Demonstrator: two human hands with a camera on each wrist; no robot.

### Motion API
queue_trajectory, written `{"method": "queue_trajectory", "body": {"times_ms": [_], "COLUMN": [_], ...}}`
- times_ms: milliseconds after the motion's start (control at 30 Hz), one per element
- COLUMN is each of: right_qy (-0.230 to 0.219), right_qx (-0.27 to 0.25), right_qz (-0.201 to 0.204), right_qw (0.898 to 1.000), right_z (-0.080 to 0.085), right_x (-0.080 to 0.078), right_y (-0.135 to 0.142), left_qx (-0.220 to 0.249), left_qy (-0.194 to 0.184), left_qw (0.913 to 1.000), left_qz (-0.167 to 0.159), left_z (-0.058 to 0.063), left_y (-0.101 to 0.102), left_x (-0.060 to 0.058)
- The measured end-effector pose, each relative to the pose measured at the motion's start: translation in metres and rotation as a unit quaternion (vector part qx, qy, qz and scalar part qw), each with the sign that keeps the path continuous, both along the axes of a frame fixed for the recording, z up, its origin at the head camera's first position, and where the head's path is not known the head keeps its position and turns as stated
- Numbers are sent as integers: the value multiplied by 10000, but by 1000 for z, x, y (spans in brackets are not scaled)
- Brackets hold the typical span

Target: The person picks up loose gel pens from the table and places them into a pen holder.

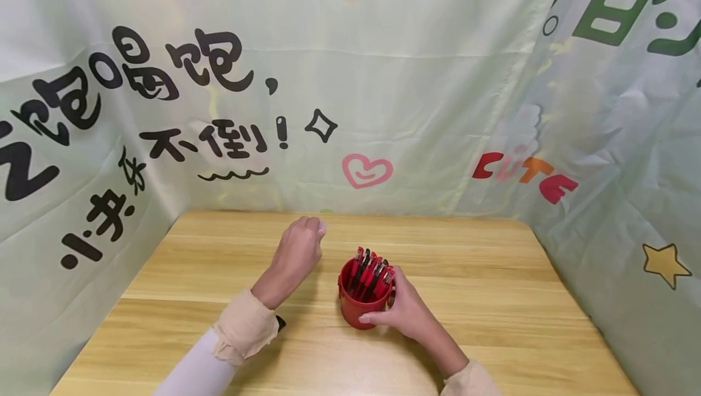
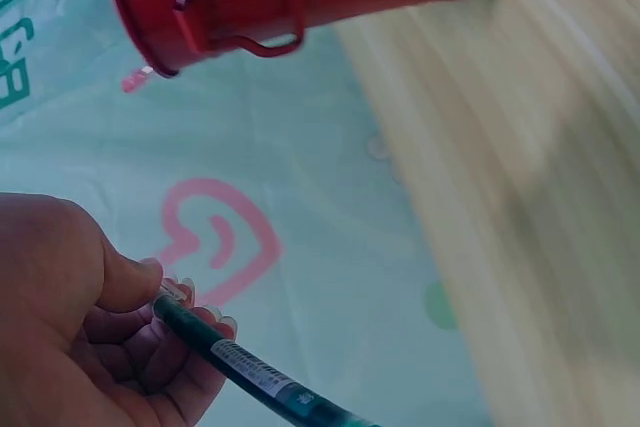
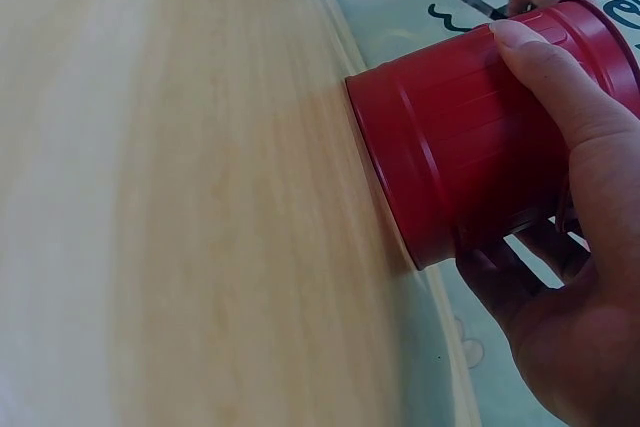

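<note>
A small red bucket (image 1: 366, 314) with wire handle fittings stands on the wooden table, holding several red and black pens (image 1: 372, 274) upright. My right hand (image 1: 408, 308) grips the bucket's right side, thumb across its front; the right wrist view shows the thumb and fingers spread around its wall (image 3: 470, 137). To the left of the bucket and a little farther back, my left hand (image 1: 298, 250) is raised. In the left wrist view it pinches one end of a dark pen (image 2: 255, 372) with a white printed label. The head view hides that pen behind the hand.
Pale printed curtains (image 1: 427, 110) with lettering, a heart and a star enclose the wooden table (image 1: 465, 262) at the back and sides. A small black piece (image 1: 281, 323) shows beside the left cuff; I cannot tell what it is.
</note>
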State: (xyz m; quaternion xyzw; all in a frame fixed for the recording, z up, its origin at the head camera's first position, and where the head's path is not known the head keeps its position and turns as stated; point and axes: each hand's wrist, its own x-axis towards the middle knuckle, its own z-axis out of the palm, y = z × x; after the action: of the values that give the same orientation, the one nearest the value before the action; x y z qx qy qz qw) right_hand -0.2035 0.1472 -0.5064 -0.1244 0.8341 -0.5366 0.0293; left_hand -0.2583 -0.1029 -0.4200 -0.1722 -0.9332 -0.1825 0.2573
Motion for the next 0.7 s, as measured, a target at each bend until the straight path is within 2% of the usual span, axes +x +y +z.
{"method": "queue_trajectory", "body": {"times_ms": [100,200,700], "right_qy": [34,35,29], "right_qx": [26,38,12], "right_qz": [-13,-28,17], "right_qw": [10000,10000,10000], "right_z": [-1,-1,0], "right_x": [0,0,0], "right_y": [0,1,1], "left_qx": [137,203,113], "left_qy": [-3,149,679], "left_qw": [9999,9994,9960], "left_qz": [-103,-234,-567], "left_z": [7,13,35], "left_y": [4,9,23], "left_x": [6,11,30]}}
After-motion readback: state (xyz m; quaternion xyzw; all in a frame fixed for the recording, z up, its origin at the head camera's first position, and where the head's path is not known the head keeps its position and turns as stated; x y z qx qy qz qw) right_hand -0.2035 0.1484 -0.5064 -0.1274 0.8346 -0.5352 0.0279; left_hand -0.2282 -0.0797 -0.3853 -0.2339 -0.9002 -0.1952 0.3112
